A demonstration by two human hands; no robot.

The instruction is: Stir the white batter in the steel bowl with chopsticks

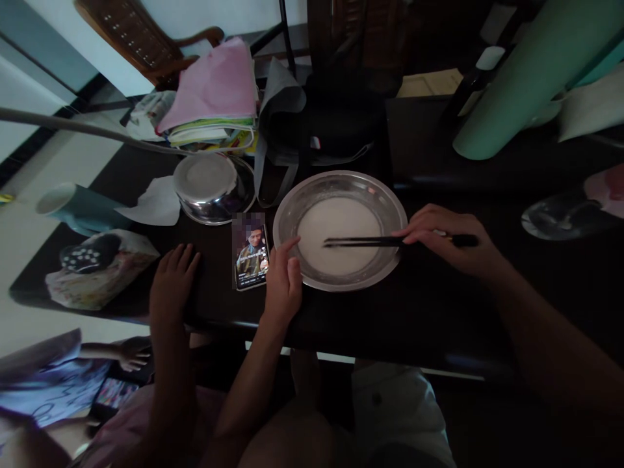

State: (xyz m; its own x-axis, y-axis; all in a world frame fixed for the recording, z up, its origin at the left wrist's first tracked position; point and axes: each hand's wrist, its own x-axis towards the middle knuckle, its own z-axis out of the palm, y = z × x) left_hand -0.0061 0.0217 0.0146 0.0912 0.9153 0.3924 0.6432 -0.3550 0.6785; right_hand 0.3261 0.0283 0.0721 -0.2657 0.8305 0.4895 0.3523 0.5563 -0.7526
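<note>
A wide metal bowl point(285, 221) with a thick-looking white mixture point(341, 218) in it sits on the dark table. My right hand point(451, 237), closed around a pair of dark chopsticks point(375, 242), is at the bowl's right side; their tips reach into the white mixture. At the bowl's lower left, my left hand point(284, 283) grips the rim, with a finger over the edge and the thumb beside it. Just left of that hand lies a phone point(251, 250) with its screen lit.
Another person's hand point(174, 283) rests on the table to the left. An upturned metal pot point(212, 185), a blue mug point(78, 208) and a grey-black bag point(322, 133) stand around. At right are a green cylinder point(517, 91) and a clear bottle point(560, 211).
</note>
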